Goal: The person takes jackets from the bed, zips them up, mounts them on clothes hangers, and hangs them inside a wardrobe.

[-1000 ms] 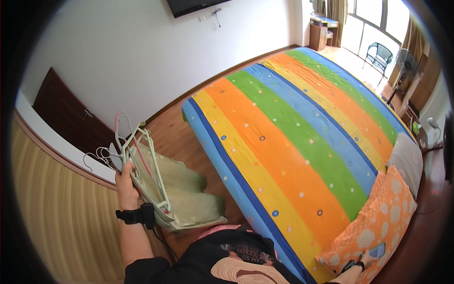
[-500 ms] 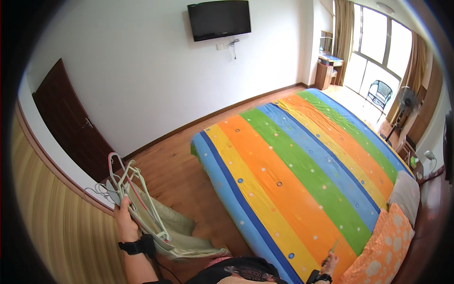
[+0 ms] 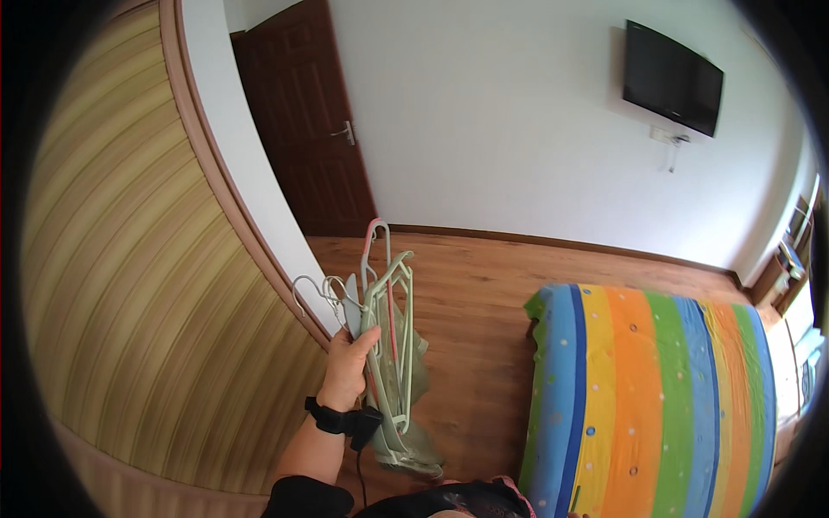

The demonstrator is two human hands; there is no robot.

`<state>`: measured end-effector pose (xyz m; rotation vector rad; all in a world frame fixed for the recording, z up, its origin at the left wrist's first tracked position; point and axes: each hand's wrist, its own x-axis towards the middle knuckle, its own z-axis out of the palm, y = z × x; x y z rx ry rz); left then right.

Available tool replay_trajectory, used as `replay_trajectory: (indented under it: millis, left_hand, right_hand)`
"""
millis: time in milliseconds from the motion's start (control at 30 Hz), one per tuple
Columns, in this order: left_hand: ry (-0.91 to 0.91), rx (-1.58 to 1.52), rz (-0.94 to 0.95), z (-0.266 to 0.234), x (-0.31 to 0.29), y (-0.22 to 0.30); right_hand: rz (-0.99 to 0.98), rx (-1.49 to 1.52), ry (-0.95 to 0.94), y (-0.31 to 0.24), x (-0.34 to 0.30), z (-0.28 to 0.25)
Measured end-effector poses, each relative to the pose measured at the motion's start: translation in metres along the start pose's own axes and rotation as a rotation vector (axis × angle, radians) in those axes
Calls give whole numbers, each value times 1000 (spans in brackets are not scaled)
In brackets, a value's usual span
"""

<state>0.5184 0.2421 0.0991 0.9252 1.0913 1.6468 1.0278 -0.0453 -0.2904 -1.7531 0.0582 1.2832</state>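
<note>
At the far left stands a curved wall panel of pale yellow-green striped wood [image 3: 129, 285], edged by a brown wooden trim [image 3: 226, 186] that sweeps down toward the person's raised arm. Just right of that trim the left hand [image 3: 347, 369] is closed around a bunch of pale green plastic clothes hangers [image 3: 389, 319], with one pink hanger [image 3: 373, 240] poking up among them and a few thin white wire hooks [image 3: 315, 289] splayed out to the left. A pale green garment [image 3: 413, 380] hangs from the bunch and droops below the wrist, which wears a black band [image 3: 332, 420] (a thin cord seems to trail from it, though the view here is too warped to be sure). The bundle is held upright in the air, clear of the floor and well apart from the bed.

Behind the hangers is a dark brown wooden door [image 3: 298, 129], shut, set in a white wall [image 3: 501, 121]. The laminate wooden floor [image 3: 484, 302] runs right to a bed under a striped blue, orange and green cover with small dots [image 3: 648, 397]. A black flat screen [image 3: 672, 78] is mounted high on the wall.

The right hand is out of sight, so its state cannot be told.

As I judge it, the step in hand is carrying the gathered hangers across the room. The next move calls for a firm grip so none slips loose, and for keeping the hooks from snagging on the trim.
</note>
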Motion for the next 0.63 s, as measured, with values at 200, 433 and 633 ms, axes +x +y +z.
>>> replay_trajectory:
  millis: [200, 433, 633]
  left_hand:
    - [129, 33, 6, 3, 42, -19]
    - [275, 78, 19, 55, 81, -38]
    - [390, 183, 109, 78, 85, -64]
  right_hand:
    - [-97, -100, -92, -114, 61, 60]
    - [-273, -712, -571, -224, 228, 203]
    - [-685, -1029, -974, -271, 162, 387]
